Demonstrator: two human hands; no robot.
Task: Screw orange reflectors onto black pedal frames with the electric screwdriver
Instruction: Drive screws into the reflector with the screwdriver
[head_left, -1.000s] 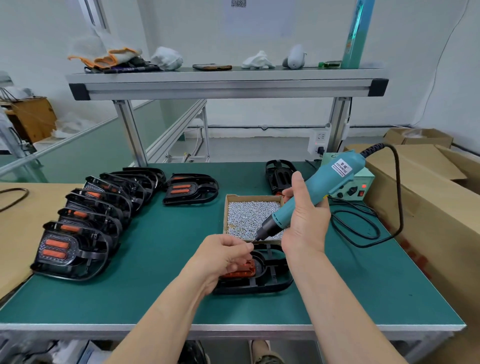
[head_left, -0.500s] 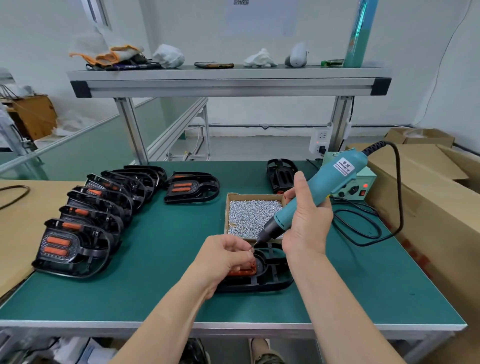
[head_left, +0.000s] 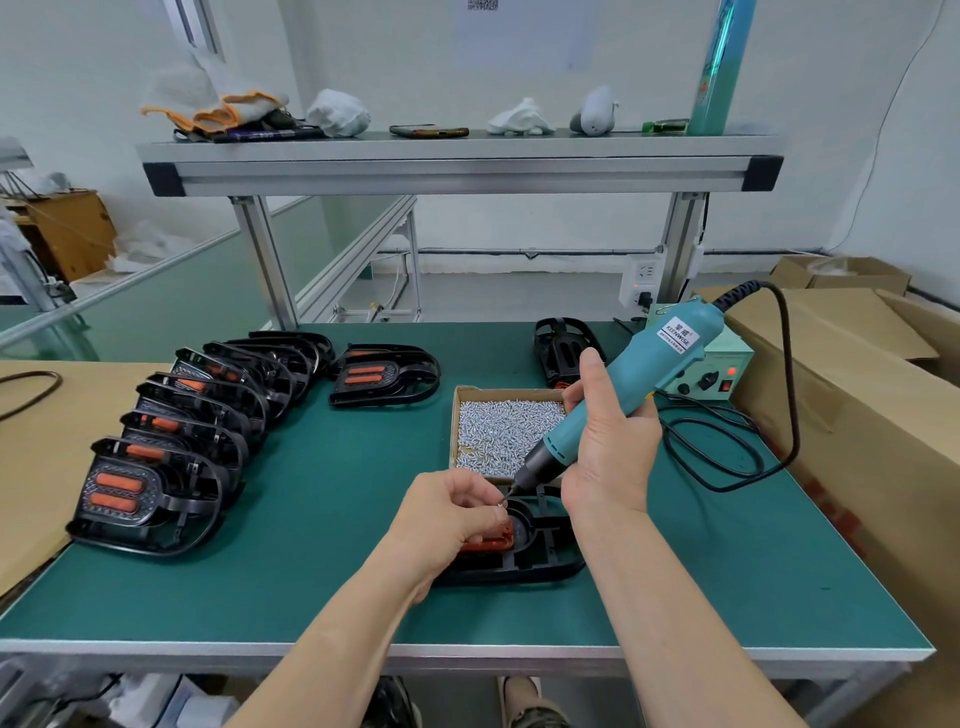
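Black pedal frame (head_left: 543, 553) lies flat near the front of the green tabletop (head_left: 337, 519). Orange reflector (head_left: 492, 538) sits in its left part, half hidden by the left hand (head_left: 449, 517). Left hand has fingers curled, pinching a small screw (head_left: 501, 503) right at the bit tip. Right hand (head_left: 610, 452) is wrapped around the teal electric screwdriver (head_left: 631, 387), which is tilted with the bit down over the frame. Cardboard screw box (head_left: 506, 431) sits just behind the frame. Row of finished pedals (head_left: 171, 447) overlaps on the left, with 1 separate pedal (head_left: 384, 376) beside the row's far end. Controller box (head_left: 724, 371) is far right.
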